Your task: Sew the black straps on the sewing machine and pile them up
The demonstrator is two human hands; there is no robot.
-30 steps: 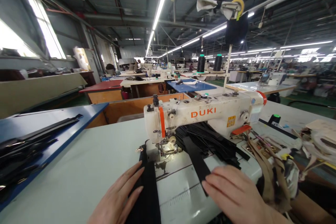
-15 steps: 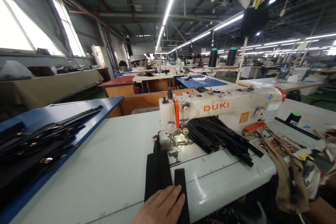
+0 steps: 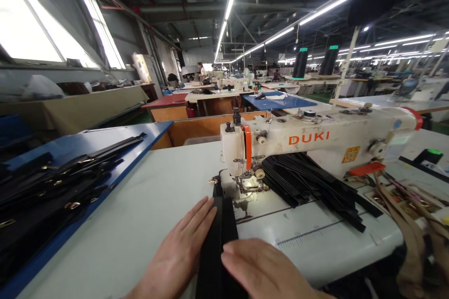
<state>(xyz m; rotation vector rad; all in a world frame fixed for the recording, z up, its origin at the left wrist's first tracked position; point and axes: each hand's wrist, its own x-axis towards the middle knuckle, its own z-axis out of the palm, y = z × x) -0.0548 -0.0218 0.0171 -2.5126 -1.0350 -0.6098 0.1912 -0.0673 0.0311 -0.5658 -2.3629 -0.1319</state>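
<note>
**Both hands flat on black strap at sewing machine**

Worktop (image 3: 140,215): bare pale surface left of the strap (image 3: 219,238); the front edge lies just under the wrists. Sewing machine (image 3: 315,142) bounds the far side, strap stack (image 3: 315,184) under its arm. Left hand (image 3: 178,254): open, fingers straight, pressed along the strap's left edge. Right hand (image 3: 263,271): open, palm down across the strap, gripping nothing. Half a second ago only one hand showed.
</note>
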